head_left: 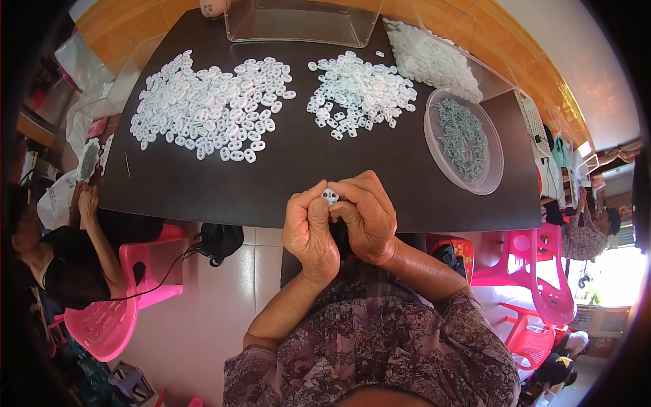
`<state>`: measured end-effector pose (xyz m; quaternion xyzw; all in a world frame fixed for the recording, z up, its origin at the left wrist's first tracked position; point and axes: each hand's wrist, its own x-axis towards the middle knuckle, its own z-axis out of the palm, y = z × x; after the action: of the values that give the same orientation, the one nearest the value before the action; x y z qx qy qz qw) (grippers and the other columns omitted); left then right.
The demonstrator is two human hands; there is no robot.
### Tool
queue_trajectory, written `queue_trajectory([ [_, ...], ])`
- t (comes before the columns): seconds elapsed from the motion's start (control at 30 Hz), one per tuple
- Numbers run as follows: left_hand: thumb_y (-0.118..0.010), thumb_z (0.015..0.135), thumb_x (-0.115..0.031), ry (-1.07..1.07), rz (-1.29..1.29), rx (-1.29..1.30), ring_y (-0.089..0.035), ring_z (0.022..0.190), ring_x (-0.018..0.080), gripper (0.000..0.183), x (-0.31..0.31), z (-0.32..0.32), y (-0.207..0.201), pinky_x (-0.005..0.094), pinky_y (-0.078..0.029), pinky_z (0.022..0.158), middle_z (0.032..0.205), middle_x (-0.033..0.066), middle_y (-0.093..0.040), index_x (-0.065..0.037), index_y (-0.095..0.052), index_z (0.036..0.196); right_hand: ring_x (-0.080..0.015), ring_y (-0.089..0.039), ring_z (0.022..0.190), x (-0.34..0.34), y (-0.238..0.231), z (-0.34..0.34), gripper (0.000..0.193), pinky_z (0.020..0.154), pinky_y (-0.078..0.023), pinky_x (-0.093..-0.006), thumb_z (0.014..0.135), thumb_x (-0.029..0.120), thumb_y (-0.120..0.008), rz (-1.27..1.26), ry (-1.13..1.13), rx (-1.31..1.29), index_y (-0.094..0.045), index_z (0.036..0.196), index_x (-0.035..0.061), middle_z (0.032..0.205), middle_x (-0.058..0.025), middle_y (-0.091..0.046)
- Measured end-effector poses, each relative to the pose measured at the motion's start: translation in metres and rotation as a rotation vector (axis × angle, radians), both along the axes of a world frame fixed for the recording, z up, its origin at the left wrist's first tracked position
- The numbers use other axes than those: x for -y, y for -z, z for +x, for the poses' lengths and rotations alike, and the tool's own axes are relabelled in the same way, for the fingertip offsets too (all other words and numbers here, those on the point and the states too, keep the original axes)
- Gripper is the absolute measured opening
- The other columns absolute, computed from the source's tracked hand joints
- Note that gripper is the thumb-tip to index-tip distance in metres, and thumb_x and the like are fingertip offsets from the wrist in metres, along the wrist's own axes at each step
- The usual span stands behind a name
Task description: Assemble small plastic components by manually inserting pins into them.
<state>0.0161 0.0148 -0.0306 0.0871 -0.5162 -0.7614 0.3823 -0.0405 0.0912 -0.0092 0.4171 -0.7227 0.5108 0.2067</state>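
Both hands meet just over the near edge of the dark table (271, 186), closed on one small white plastic piece (330, 196) with dark holes. My left hand (310, 234) pinches it from the left, thumb up along its lower side. From the right, the fingertips of my right hand (368, 216) press on the same piece. Fingers cover part of it. Beyond them lie a wide pile of white oval two-hole pieces (203, 108) at left and a pile of smaller white pieces (359, 88) at centre right.
A round clear tub (498, 166) of small grey-green screw-like parts (461, 139) stands at the right. Behind it lie a bag of white pieces (434, 57) and a clear bin (305, 39). Pink chairs (112, 325) flank the table; a person (68, 258) sits at left.
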Motion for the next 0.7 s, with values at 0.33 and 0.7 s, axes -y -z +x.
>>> queue_trajectory([
  [0.33,-0.046,0.097,-0.017,0.037,0.063,0.005,-0.047,0.073,0.0048,0.021,-0.0022,0.0013,-0.0055,0.0195,-0.042,0.066,0.086,0.0008,-0.053,0.002,-0.055,0.102,-0.0220,-0.052,0.069,0.0013,0.0000,0.0002,0.020,0.058,-0.045,-0.0298,0.079,0.002,-0.063,0.027,0.029,-0.069,-0.060,0.098,-0.0029,0.085,-0.0110,-0.059],
  [0.7,-0.045,0.097,-0.019,0.029,0.076,0.007,-0.042,0.063,0.0039,0.021,-0.0031,-0.0024,-0.0018,0.0185,-0.038,0.056,0.080,-0.0004,-0.046,0.001,-0.051,0.097,-0.0229,-0.051,0.067,0.0028,0.0054,-0.0029,0.021,0.057,-0.044,-0.0309,0.077,-0.002,-0.061,0.040,0.041,-0.158,-0.058,0.098,-0.0031,0.082,-0.0115,-0.057],
])
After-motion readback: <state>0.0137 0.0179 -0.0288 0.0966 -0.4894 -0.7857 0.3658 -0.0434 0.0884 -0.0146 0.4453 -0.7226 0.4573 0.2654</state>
